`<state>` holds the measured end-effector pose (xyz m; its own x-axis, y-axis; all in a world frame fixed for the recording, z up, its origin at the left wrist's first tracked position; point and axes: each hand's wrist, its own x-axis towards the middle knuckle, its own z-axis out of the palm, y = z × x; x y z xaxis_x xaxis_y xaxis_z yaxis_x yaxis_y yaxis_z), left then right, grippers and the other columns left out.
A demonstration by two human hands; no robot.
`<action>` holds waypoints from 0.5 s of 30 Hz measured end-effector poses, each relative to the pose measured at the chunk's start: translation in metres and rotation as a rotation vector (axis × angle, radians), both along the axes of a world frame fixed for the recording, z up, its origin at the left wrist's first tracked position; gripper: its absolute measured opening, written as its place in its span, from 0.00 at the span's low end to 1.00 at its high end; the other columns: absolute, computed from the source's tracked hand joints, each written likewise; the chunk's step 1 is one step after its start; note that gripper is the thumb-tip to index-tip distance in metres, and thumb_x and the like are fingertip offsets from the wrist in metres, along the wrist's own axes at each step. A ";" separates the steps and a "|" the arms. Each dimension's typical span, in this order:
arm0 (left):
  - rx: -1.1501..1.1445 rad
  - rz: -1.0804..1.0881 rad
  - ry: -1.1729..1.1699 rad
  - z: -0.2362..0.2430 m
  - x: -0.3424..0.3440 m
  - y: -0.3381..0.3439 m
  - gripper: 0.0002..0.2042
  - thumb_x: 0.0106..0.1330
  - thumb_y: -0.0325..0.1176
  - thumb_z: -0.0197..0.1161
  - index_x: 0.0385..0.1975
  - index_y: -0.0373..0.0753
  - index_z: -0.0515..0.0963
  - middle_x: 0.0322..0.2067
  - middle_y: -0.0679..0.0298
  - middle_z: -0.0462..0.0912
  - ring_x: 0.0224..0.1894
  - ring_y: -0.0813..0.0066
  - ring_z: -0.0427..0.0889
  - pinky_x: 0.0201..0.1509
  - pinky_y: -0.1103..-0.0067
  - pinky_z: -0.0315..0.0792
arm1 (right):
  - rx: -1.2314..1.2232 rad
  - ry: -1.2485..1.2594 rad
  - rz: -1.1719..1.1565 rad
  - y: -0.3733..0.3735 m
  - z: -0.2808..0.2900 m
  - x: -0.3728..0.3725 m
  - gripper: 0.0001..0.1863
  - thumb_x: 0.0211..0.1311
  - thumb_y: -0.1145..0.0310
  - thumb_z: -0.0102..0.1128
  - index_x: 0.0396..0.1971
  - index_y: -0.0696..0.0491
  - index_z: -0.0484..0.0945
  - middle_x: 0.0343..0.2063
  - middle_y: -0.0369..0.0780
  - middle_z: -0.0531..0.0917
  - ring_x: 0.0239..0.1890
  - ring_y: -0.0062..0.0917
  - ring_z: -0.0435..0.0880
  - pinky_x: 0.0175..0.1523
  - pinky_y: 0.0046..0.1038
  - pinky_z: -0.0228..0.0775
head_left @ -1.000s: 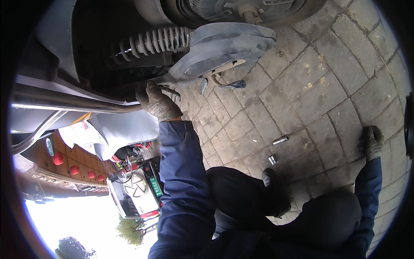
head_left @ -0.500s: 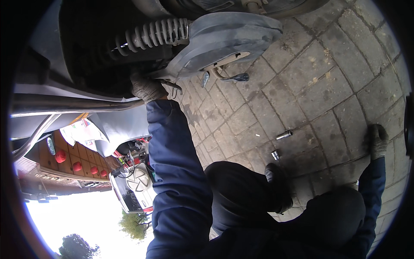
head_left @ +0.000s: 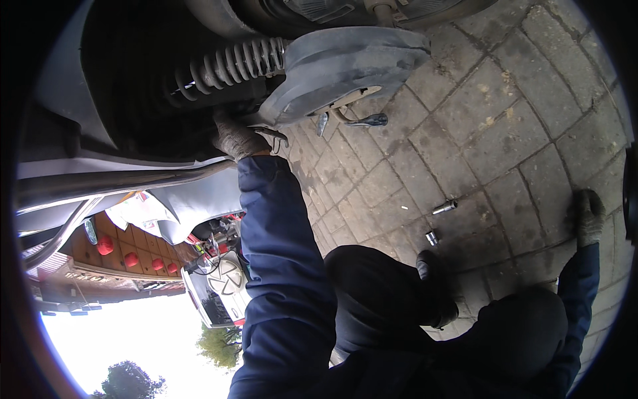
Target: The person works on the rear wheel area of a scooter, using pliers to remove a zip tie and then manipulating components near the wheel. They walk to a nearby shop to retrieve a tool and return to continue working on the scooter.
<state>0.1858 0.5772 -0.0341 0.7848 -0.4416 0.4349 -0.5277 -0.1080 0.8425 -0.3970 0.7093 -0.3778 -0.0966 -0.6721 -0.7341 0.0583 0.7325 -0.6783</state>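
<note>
A person's left hand in a grey fabric glove (head_left: 238, 139) reaches beside a dusty grey rounded casing (head_left: 345, 73) adjoining a dark coil spring (head_left: 234, 65), fingers obscured; the grey-gloved right hand (head_left: 589, 216), grip unclear, appears near grey paving (head_left: 478, 153).

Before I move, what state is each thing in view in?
Left hand: gloved, partly in shadow; grip unclear.
Right hand: gloved, low by the paving; contact unclear.
Spring: exposed, gaps between coils.
Housing: dusty, scuffed.
Wheel: cut off by the picture's edge.
Long socket: lying loose.
Short socket: lying loose, apart from the long one.
White vehicle: partly blocked from view.
</note>
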 end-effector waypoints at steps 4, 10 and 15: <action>-0.059 0.087 -0.034 -0.012 -0.009 0.004 0.22 0.50 0.31 0.63 0.44 0.27 0.68 0.40 0.53 0.76 0.36 0.67 0.76 0.41 0.73 0.73 | -0.057 0.030 0.015 0.003 -0.006 -0.002 0.10 0.62 0.62 0.53 0.32 0.53 0.74 0.16 0.33 0.74 0.12 0.16 0.70 0.14 0.19 0.61; 0.120 0.184 -0.237 -0.015 -0.002 0.006 0.28 0.45 0.28 0.65 0.48 0.26 0.65 0.49 0.51 0.72 0.45 0.65 0.74 0.51 0.75 0.70 | -0.039 0.042 0.002 0.006 -0.009 -0.004 0.10 0.62 0.63 0.52 0.33 0.54 0.75 0.17 0.34 0.75 0.14 0.16 0.71 0.16 0.19 0.62; 0.110 0.184 -0.289 -0.018 0.010 0.010 0.31 0.45 0.27 0.64 0.52 0.28 0.64 0.52 0.52 0.70 0.47 0.65 0.73 0.54 0.75 0.68 | -0.027 0.057 0.023 0.004 -0.009 -0.007 0.10 0.61 0.64 0.52 0.34 0.56 0.75 0.18 0.34 0.76 0.15 0.17 0.72 0.17 0.18 0.64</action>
